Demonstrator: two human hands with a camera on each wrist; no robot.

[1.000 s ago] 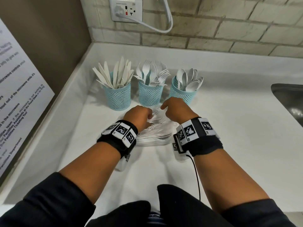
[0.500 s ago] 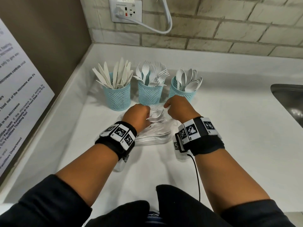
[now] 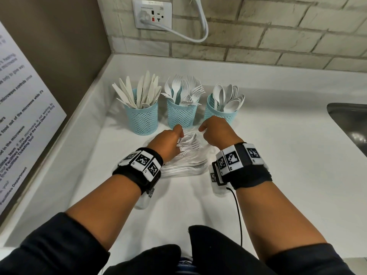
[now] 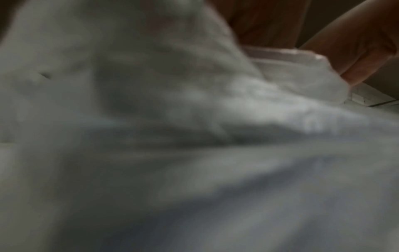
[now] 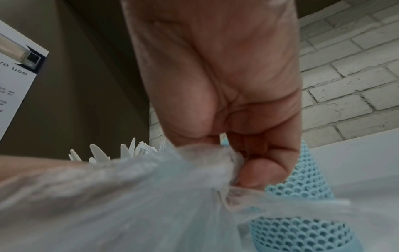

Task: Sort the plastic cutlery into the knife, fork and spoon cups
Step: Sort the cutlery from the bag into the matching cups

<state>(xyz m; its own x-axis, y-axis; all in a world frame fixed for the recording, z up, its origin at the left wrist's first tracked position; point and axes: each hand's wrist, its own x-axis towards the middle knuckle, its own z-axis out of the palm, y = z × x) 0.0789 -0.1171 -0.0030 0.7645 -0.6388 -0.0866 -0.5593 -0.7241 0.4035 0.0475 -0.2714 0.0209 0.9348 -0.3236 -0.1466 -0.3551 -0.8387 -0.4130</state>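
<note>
Three blue mesh cups stand in a row at the back of the counter: the knife cup point(image 3: 142, 120) on the left, the fork cup point(image 3: 181, 115) in the middle, the spoon cup point(image 3: 218, 114) on the right. Just in front of them lies a clear plastic bag point(image 3: 186, 165) of white cutlery, with forks point(image 3: 188, 142) showing at its mouth. My left hand point(image 3: 168, 139) grips the bag's left edge. My right hand point(image 3: 214, 133) pinches the right edge. The right wrist view shows that pinch on the bag point(image 5: 129, 196). The left wrist view is blurred and filled by the bag point(image 4: 151, 102).
A steel sink point(image 3: 349, 120) is set into the white counter point(image 3: 278, 155) at the right. A side wall with a printed notice point(image 3: 23, 116) closes the left. A wall outlet point(image 3: 153, 14) with a plugged-in white cord is on the brick wall behind the cups.
Both hands have moved apart and a little toward the cups. The bag's mouth has widened between them, and more of the forks now show.
</note>
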